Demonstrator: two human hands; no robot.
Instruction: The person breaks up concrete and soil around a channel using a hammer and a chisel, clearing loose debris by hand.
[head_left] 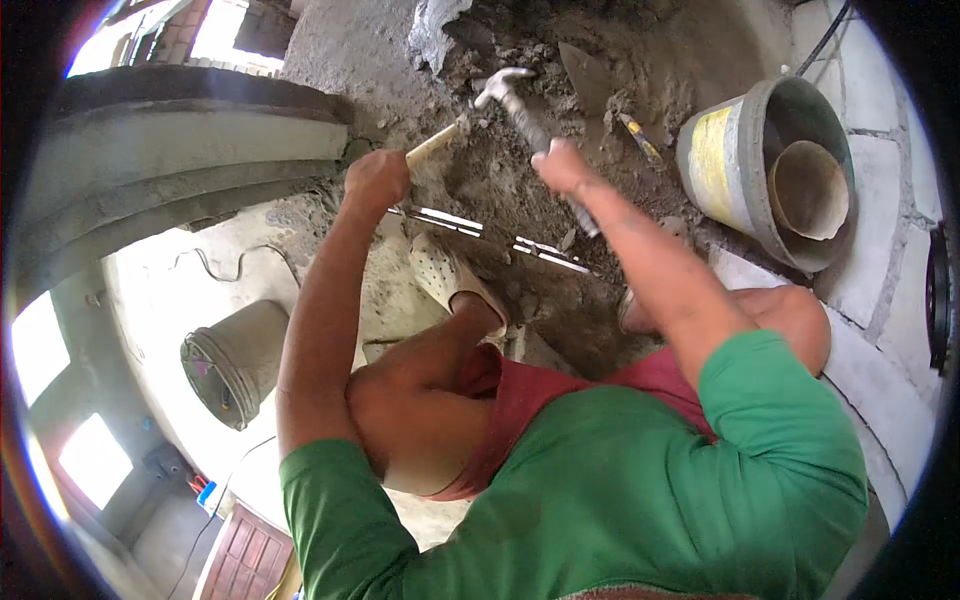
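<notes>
windows (96,460) glare white inside the curved, blackened fisheye edges.

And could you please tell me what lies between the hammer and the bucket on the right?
In the head view, a yellow-and-black handle lies on the dirt between the hammer and that bucket.

Holds in the right hand (563,168) a claw hammer (523,117), pale metal head uppermost and slightly blurred, dark grey handle slanting down through the fist with its end showing below. Holds in the left hand (378,180) a pale yellowish rod (434,144), slanting upward from the fist, upper tip near the hammer's head, above rough, crumbly ground (480,172).
</notes>
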